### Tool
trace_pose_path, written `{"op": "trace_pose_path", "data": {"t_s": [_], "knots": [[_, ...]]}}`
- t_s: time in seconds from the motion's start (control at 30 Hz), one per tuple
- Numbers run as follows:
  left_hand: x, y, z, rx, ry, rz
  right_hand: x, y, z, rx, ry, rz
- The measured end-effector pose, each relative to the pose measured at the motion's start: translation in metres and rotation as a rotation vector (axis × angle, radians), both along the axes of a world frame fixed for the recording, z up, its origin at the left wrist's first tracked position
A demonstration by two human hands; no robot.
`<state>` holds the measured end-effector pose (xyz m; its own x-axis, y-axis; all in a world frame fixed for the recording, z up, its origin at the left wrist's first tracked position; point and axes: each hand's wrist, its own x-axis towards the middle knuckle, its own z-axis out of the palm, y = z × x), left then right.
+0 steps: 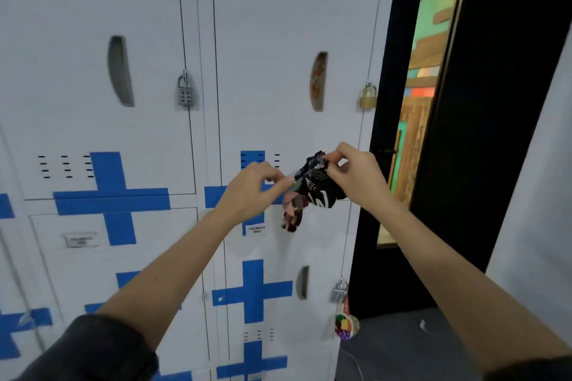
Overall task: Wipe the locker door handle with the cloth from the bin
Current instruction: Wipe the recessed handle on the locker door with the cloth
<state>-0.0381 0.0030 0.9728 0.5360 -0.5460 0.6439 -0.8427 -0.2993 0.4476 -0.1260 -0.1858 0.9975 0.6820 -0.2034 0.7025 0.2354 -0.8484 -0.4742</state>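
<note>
A dark patterned cloth with pink and white marks hangs bunched between both hands in front of the white lockers. My right hand pinches its upper right edge, and my left hand pinches its left side. Above the cloth, a rusty recessed handle is set in the upper right locker door, well clear of both hands. A grey recessed handle sits in the upper left door. No bin is in view.
A combination padlock hangs between the upper doors, and a brass padlock at the right edge. Lower down are another handle, a padlock and a colourful charm. A black door frame stands right.
</note>
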Motion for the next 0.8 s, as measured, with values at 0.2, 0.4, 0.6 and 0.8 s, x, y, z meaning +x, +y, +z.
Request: {"op": "trace_pose_path", "data": {"t_s": [0.2,0.4,0.6,0.8], "knots": [[0.020,-0.029,0.031,-0.023,0.087,-0.009,0.010,-0.008,0.022,0.002,-0.251,0.117],[0.034,-0.068,0.053,-0.229,0.156,0.029,0.032,-0.039,0.029,-0.038,-0.402,0.126],[0.051,-0.094,0.075,-0.459,0.054,0.081,0.067,-0.087,0.025,-0.261,-0.462,0.099],[0.066,-0.111,0.092,-0.512,0.000,0.080,0.095,-0.100,0.033,-0.312,-0.487,0.231]]}}
